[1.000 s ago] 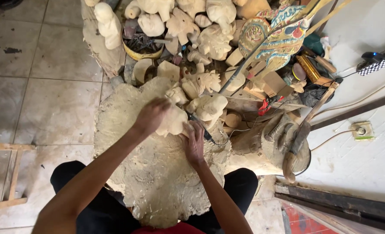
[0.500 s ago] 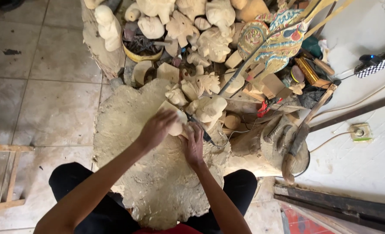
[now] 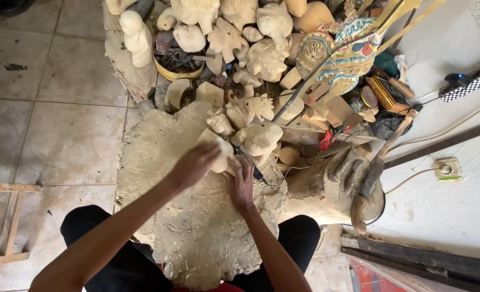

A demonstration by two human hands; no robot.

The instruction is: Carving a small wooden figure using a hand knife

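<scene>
The left hand [image 3: 194,165] curls over a pale wooden block [image 3: 216,154], its fingers wrapped about the piece and pressing it down on the big sawdust-covered stump [image 3: 196,232] that serves as the work surface; the block sits near the far edge of the stump, just in front of the heap of carvings; the right hand [image 3: 241,184] lies just beside the block on its near right side, fingers closed narrowly on a thin dark-handled carving tool [image 3: 250,165] whose shaft slants away from the stump's centre toward the heap; the tool's tip meets the block under the left hand, though the exact contact is hidden by the fingers; both forearms reach in from the near side of the stump, and the person's legs in black trousers [image 3: 99,243] straddle its near edge; beyond the stump's far edge lies a crowd of unpainted pale wooden figures [image 3: 259,138], heads and half-shaped pieces piled together; further beyond stands a yellow bowl [image 3: 177,62] holding dark metal bits; to the far right of the stump a painted flat puppet [image 3: 337,59] in blue, red and gold leans across the pile on its stick; a smaller stump [image 3: 353,189] with a mallet-like handle resting on it stands just right of the big stump; grey floor tiles [image 3: 45,108] spread to the stump's left
</scene>
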